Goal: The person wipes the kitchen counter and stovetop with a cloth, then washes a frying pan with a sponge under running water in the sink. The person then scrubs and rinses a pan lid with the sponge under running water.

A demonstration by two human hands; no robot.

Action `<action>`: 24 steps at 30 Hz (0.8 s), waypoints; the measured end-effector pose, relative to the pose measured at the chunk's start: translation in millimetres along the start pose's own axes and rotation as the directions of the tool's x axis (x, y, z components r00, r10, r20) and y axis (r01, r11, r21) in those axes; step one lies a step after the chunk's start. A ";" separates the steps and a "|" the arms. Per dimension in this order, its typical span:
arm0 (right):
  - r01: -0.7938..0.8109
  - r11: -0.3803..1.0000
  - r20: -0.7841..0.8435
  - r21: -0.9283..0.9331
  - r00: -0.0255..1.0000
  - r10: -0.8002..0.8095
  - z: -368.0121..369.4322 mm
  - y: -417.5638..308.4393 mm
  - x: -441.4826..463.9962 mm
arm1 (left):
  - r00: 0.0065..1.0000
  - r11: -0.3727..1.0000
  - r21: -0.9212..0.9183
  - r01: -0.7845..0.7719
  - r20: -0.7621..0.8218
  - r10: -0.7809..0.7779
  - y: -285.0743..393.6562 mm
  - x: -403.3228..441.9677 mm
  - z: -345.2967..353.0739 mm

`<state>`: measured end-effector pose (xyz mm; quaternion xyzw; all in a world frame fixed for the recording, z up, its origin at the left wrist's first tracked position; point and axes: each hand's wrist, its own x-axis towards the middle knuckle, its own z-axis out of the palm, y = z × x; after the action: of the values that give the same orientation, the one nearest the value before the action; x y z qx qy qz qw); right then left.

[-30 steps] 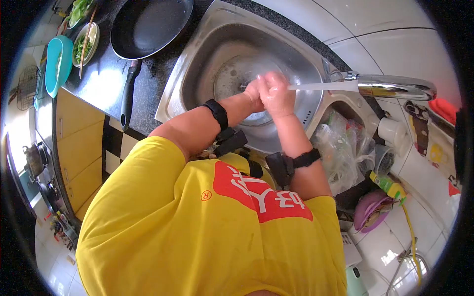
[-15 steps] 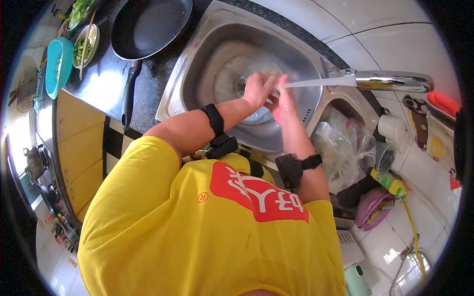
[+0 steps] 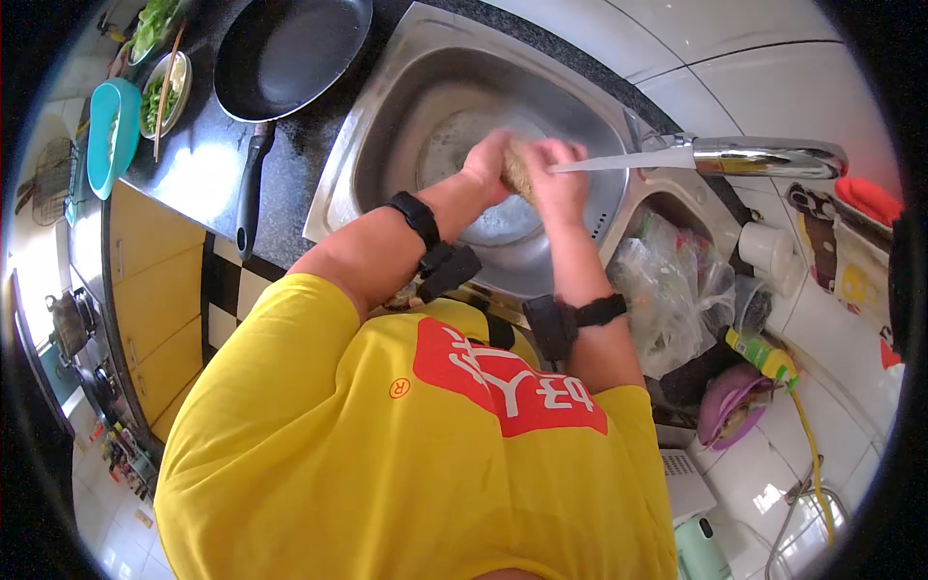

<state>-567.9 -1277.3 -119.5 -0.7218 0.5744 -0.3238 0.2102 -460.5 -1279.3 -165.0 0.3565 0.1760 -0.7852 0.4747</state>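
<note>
Between my two hands is a brownish, rough-looking object (image 3: 519, 174), perhaps a scrubber or sponge, over the steel sink basin (image 3: 387, 145). My left hand (image 3: 491, 166) presses on its left side, with the fingers blurred. My right hand (image 3: 559, 182) grips the other side, fingers bent over it. A stream of water from the chrome faucet (image 3: 768, 157) reaches my right hand. Shallow, cloudy water lies at the bottom of the basin.
A black frying pan (image 3: 290, 58) rests on the dark counter left of the sink. Farther left are a turquoise bowl (image 3: 113, 140) and a bowl of greens (image 3: 164, 95) with chopsticks. Plastic bags (image 3: 667, 300) fill the smaller basin at the right.
Both hands have shifted and turned in the basin. The brownish object, hidden a second ago and barely visible after that, now shows plainly between them.
</note>
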 end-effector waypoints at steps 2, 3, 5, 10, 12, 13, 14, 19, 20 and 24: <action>0.066 0.994 -0.027 -0.088 0.997 -0.069 -3.2 -20.1 6.6 | 0.995 0.999 -0.025 0.047 0.092 -0.044 -5.9 -13.6 9.1; 0.126 0.976 -0.048 -0.177 0.989 -0.137 -4.8 -26.2 7.4 | 0.979 0.994 -0.044 0.096 0.183 -0.087 -8.3 -19.7 13.3; 0.104 0.985 0.034 -0.136 0.994 -0.100 -4.1 -23.6 4.9 | 0.992 0.997 -0.038 0.071 0.104 -0.067 -21.4 -6.3 3.5; -0.245 0.949 0.191 -0.199 0.940 0.283 6.5 12.9 9.9 | 0.998 0.997 0.041 0.065 0.017 -0.066 -35.0 11.7 0.7; -0.060 0.977 0.088 -0.206 0.993 0.079 5.1 11.4 5.4 | 0.980 0.964 0.255 -0.074 0.200 0.022 -32.1 32.1 -13.3; 0.127 0.965 -0.014 -0.231 0.991 -0.133 3.4 10.1 2.6 | 0.979 0.964 0.254 -0.075 0.200 0.024 -32.6 36.9 -17.6; 0.127 0.965 -0.013 -0.231 0.991 -0.133 -1.4 7.1 1.1 | 0.992 0.982 0.186 -0.026 0.126 0.003 -26.1 18.3 -3.6; 0.364 0.930 0.407 -0.062 0.859 -0.309 -27.8 -5.0 -0.4 | 0.987 0.912 0.386 0.136 -0.136 -0.090 1.3 -3.0 5.5; 0.359 0.931 0.407 -0.061 0.861 -0.305 -28.4 -3.5 -2.2 | 0.974 0.936 0.298 0.186 -0.180 -0.136 6.0 -17.1 20.8; -0.269 0.963 0.669 0.022 0.719 0.186 -27.8 12.0 1.7 | 0.966 0.874 0.411 0.259 -0.138 -0.221 20.8 -8.1 5.9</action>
<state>-595.7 -1280.1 -107.8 -0.6996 0.5267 -0.0523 0.4800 -442.4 -1288.0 -153.8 0.4603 0.0636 -0.8412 0.2764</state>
